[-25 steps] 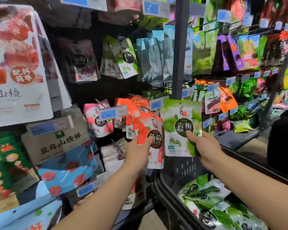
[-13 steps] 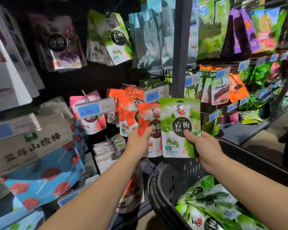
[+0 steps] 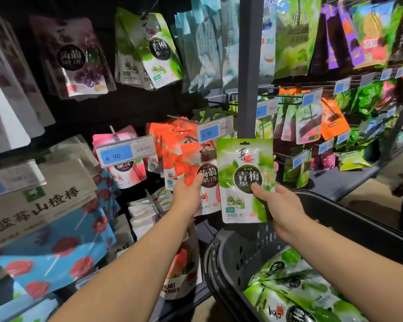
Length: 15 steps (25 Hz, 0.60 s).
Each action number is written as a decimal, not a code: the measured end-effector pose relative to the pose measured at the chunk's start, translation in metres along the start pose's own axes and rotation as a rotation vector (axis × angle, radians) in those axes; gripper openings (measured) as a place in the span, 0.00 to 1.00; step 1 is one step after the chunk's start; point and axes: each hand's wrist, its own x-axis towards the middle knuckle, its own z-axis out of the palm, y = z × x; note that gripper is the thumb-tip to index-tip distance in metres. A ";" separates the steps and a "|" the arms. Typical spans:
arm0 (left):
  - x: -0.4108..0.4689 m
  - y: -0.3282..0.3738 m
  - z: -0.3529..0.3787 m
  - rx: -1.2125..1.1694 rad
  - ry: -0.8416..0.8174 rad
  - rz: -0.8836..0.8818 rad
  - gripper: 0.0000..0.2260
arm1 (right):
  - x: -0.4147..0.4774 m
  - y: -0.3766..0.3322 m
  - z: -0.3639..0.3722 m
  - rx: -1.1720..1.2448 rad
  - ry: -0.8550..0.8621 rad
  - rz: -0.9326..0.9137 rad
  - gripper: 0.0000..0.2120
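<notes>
Green pouch (image 3: 244, 177): flat, glossy plastic film that catches the light. It is rectangular with rounded corners and has a small hang slot cut at the top. A dark round label sits in the middle, with leaf-green print above and a white band below.
Where it is: upright in my right hand, above the far rim of the basket (image 3: 249, 247) and in front of the grey post (image 3: 250, 66). Its left edge overlaps the red pouch.
Red pouch (image 3: 205, 173): the same slick film and shape, printed with strawberries around a dark round label. It is at the front of a row of like pouches. Its top is hidden behind a price tag (image 3: 213, 133), so I cannot tell whether it hangs on the peg.
Basket: dark moulded plastic with a rounded rim and a wall pierced by small holes. Shiny, crinkled green packs (image 3: 296, 282) lie heaped inside.
Right hand (image 3: 279, 205): arm stretched forward over the basket, back of the hand up. My thumb is pressed on the pouch's front near its lower right and my fingers are behind it, so the grip is clamped on the green pouch.
Left hand (image 3: 186, 194): arm reaching up and forward, wrist straight. My thumb lies across the red pouch's front at its left edge with my fingers curled behind, closed firmly on it.
</notes>
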 end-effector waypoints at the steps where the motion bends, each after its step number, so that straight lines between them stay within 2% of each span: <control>1: 0.004 -0.002 -0.001 0.012 0.019 0.013 0.25 | -0.001 0.002 0.002 0.010 -0.007 0.002 0.16; 2: 0.009 -0.004 -0.003 0.038 0.041 0.026 0.31 | -0.003 0.003 0.004 0.016 -0.013 0.004 0.15; 3: 0.014 -0.004 -0.005 0.089 0.064 0.052 0.31 | -0.004 0.005 0.006 0.018 -0.019 0.006 0.15; 5: 0.018 0.001 -0.011 0.218 0.113 0.093 0.16 | -0.007 0.008 0.011 0.008 -0.027 0.004 0.13; 6: 0.024 0.001 -0.013 0.294 0.149 0.131 0.13 | -0.008 0.010 0.013 0.005 -0.028 0.004 0.13; 8: 0.033 0.005 -0.015 0.397 0.193 0.150 0.16 | -0.008 0.013 0.017 0.008 -0.033 0.009 0.12; 11: 0.044 0.010 -0.017 0.400 0.257 0.077 0.22 | -0.006 0.018 0.021 0.010 -0.042 0.016 0.12; 15: 0.054 0.009 -0.013 0.436 0.322 0.136 0.16 | -0.002 0.022 0.023 0.004 -0.053 0.019 0.12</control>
